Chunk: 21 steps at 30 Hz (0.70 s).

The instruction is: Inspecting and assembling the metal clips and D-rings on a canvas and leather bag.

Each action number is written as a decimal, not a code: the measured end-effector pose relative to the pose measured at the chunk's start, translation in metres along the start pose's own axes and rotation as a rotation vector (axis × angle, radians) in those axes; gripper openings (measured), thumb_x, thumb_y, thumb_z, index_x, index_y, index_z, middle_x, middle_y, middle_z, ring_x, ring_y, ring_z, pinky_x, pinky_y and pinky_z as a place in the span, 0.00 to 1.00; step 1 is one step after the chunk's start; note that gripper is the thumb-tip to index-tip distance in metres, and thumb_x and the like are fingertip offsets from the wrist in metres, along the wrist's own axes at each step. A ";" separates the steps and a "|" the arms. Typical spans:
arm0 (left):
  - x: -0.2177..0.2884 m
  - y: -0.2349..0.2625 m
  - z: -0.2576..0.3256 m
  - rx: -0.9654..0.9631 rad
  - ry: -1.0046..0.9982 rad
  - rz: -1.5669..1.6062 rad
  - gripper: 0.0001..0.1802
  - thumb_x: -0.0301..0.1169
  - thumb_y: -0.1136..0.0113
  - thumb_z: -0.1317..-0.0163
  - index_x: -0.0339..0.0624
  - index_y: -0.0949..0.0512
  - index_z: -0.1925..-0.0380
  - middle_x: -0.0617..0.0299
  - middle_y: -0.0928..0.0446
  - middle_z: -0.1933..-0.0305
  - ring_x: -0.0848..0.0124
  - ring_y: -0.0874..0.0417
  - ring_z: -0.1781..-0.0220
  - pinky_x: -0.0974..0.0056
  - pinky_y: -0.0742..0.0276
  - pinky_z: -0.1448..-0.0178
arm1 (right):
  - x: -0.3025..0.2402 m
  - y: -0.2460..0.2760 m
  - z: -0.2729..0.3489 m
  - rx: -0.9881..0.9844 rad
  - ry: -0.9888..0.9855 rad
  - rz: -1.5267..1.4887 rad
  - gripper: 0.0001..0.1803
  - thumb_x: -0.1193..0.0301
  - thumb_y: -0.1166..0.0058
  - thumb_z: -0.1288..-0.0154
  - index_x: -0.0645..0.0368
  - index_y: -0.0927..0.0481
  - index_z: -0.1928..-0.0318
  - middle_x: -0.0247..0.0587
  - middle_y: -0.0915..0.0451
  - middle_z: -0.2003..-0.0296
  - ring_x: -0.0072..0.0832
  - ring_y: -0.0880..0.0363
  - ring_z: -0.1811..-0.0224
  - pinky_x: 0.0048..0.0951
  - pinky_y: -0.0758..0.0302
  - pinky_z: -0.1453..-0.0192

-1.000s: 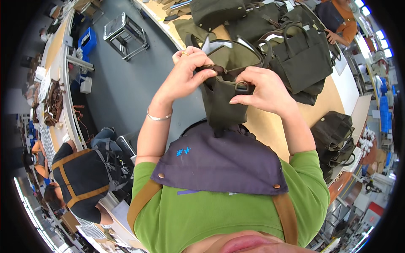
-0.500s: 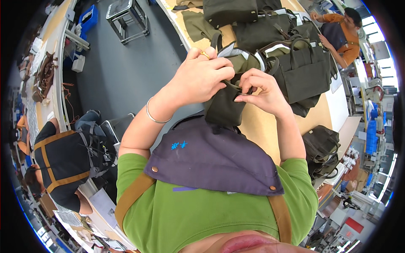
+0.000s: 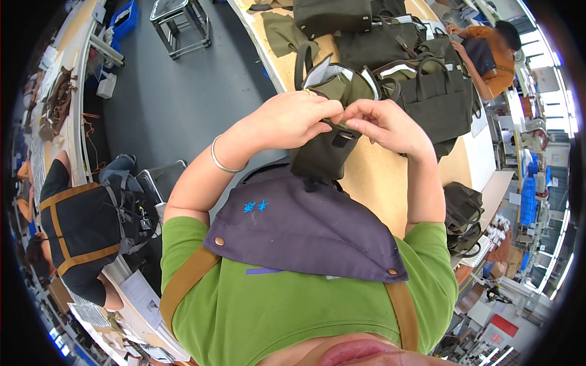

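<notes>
A dark olive fabric bag point(image 3: 320, 157) stands at the table's edge just in front of my body, its lighter green inside and pale lining edges showing beyond my hands. My left hand point(image 3: 299, 117) is closed in a pinch on the bag's upper edge, beside a stretch of zip. Close by on the right, my right hand point(image 3: 390, 127) also pinches this edge, thumb against fingers. Their fingertips nearly meet, and what exactly lies between them is hidden. A small dark patch point(image 3: 340, 140) shows on the bag's near face below the fingers. One handle point(image 3: 300, 66) sticks up past my left hand.
Several finished-looking dark olive bags point(image 3: 427, 97) crowd the far right of the tan table point(image 3: 372, 183). Smaller dark bags point(image 3: 464, 210) lie near its right edge. A co-worker in orange point(image 3: 497, 67) works beyond; another person point(image 3: 82, 226) sits left. A metal stool point(image 3: 177, 24) stands on the floor.
My hands have drawn closer together along the bag's edge. The bag's near face has turned so the small dark patch shows. The whole view has shifted slightly.
</notes>
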State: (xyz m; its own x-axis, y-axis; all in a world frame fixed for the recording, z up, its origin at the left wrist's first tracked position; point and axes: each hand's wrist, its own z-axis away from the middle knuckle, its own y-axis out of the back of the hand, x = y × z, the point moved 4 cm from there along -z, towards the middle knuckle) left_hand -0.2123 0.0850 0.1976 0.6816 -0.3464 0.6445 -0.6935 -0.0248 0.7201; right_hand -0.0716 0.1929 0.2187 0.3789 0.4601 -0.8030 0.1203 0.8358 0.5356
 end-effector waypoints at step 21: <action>-0.010 0.009 0.004 0.183 -0.070 0.178 0.06 0.26 0.37 0.41 0.38 0.23 0.65 0.57 0.24 0.72 0.61 0.23 0.68 0.60 0.27 0.62 | -0.008 0.006 -0.032 -0.172 0.296 0.322 0.05 0.76 0.43 0.39 0.63 0.20 0.63 0.43 0.20 0.71 0.36 0.21 0.68 0.33 0.25 0.61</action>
State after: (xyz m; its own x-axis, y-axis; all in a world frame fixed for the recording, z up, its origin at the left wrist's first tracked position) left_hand -0.2264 0.0844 0.1960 0.5313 -0.4248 0.7330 -0.8363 -0.1246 0.5339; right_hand -0.1038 0.2039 0.2199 0.0908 0.7490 -0.6563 -0.1238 0.6624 0.7389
